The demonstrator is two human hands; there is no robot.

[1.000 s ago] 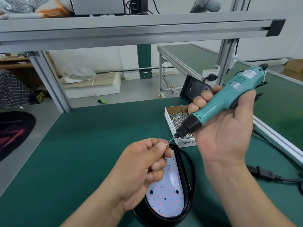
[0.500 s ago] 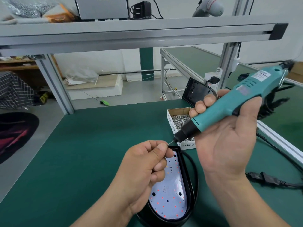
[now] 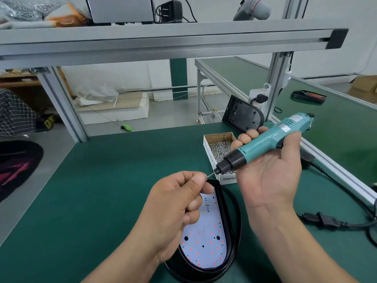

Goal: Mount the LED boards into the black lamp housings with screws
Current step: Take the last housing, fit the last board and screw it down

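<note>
An LED board (image 3: 206,233), white and dotted with small red points, lay seated inside a black lamp housing (image 3: 225,217) at the near edge of the green desk (image 3: 102,190), directly below the person's hands. Above the housing's far end, the left hand (image 3: 179,205) held a small screw (image 3: 205,177), its fingers (image 3: 195,180) curled with thumb and forefinger pinching the screw. The right hand (image 3: 269,176) gripped a teal electric screwdriver (image 3: 265,141) palm-up, its fingers (image 3: 244,137) wrapped over the barrel, the black nose angled down and to the left so that the thin bit met the screw at the left fingertips. Whether the screw was already seated on the bit could not be told. Just beyond the housing, partly behind the screwdriver, stood an open cardboard box (image 3: 208,152) heaped with silver screws. A second black housing (image 3: 242,117) leaned tilted at the desk's far edge behind the box, near a white power socket (image 3: 258,97) fixed to an aluminium post (image 3: 275,82). A black power cable (image 3: 326,221) with an inline plug trailed across the desk to the right, and another black lead curved round the near housing's right side. An aluminium shelf (image 3: 163,39) crossed the scene overhead, carrying a grey unit (image 3: 120,9), a black adapter (image 3: 170,9) and a white handheld tool (image 3: 255,8). A second green-topped bench (image 3: 336,129) ran away to the right.
</note>
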